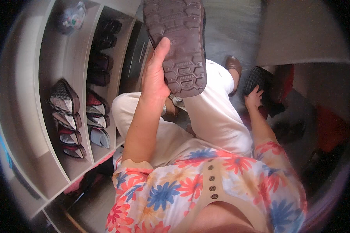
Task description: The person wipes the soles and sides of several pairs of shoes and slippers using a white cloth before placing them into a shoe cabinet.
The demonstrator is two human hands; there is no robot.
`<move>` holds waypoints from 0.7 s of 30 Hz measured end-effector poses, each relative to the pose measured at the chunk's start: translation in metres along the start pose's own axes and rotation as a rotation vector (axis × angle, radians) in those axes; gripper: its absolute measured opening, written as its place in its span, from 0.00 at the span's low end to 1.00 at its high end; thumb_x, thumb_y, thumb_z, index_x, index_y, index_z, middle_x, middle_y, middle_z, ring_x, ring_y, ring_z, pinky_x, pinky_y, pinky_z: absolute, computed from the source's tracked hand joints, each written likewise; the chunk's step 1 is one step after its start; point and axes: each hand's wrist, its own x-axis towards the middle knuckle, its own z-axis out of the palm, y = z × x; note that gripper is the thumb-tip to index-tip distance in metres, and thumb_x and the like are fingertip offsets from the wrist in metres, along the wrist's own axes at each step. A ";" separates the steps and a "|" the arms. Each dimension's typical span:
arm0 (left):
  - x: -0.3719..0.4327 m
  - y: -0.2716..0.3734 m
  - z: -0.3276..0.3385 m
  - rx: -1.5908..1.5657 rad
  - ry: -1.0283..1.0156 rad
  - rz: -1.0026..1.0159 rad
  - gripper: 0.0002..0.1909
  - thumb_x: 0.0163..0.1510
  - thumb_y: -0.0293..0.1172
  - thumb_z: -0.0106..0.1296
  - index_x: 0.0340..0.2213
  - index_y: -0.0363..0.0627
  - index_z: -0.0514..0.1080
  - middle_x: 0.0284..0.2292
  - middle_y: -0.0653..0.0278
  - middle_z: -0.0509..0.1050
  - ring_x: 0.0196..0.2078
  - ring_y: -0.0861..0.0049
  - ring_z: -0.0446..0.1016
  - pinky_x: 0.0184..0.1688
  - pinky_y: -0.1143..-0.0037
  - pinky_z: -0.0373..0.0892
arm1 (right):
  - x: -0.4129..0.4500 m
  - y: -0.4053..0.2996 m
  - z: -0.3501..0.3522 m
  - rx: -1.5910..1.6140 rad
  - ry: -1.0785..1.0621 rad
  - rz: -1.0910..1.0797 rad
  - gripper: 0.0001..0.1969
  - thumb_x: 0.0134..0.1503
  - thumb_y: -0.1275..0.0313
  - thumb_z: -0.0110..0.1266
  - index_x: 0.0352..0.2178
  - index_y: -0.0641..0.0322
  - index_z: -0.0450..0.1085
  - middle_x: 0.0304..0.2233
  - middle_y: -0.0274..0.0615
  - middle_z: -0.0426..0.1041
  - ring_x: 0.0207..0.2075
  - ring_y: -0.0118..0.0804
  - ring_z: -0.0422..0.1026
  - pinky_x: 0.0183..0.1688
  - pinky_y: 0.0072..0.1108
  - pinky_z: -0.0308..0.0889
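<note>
My left hand [156, 71] grips a shoe with a brown treaded rubber sole [184, 55], raised before me with the sole facing the camera. Its thumb lies along the sole's edge; the shoe's upper is hidden. Low on the right, my right hand [253, 98] has its fingers at the near end of a black textured shoe [256, 78]. Beside that shoe are a red item [287, 83] and other dark footwear, partly in shadow. Brown shoes [234, 64] are on my feet, below my white trousers.
On the left stands a shoe rack [89, 72] with several compartments. It holds patterned shoes [64, 97], red and silvery shoes [96, 103], a pale grey slipper [100, 138], dark shoes [105, 33] and a clear plastic bag [74, 17]. A light panel [303, 32] juts in at the upper right.
</note>
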 end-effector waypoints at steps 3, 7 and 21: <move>-0.001 0.001 -0.008 -0.004 -0.036 -0.006 0.28 0.48 0.46 0.49 0.44 0.37 0.61 0.39 0.58 0.68 0.39 0.70 0.70 0.41 0.70 0.68 | 0.007 0.000 -0.007 0.012 0.013 0.036 0.47 0.41 0.68 0.61 0.55 0.52 0.35 0.56 0.56 0.38 0.53 0.55 0.51 0.46 0.38 0.62; -0.004 0.008 -0.010 0.068 0.027 0.067 0.33 0.49 0.56 0.42 0.45 0.38 0.60 0.41 0.57 0.67 0.41 0.69 0.69 0.42 0.70 0.67 | 0.003 -0.014 -0.013 -0.001 0.019 0.011 0.47 0.41 0.66 0.61 0.55 0.54 0.36 0.57 0.53 0.39 0.54 0.54 0.51 0.49 0.37 0.58; -0.125 0.092 -0.112 -0.077 -0.157 0.175 0.37 0.46 0.61 0.42 0.46 0.40 0.60 0.41 0.60 0.68 0.41 0.76 0.68 0.43 0.74 0.66 | -0.031 0.123 0.122 0.159 0.142 -0.397 0.33 0.44 0.80 0.45 0.53 0.60 0.45 0.41 0.60 0.63 0.39 0.56 0.66 0.40 0.37 0.62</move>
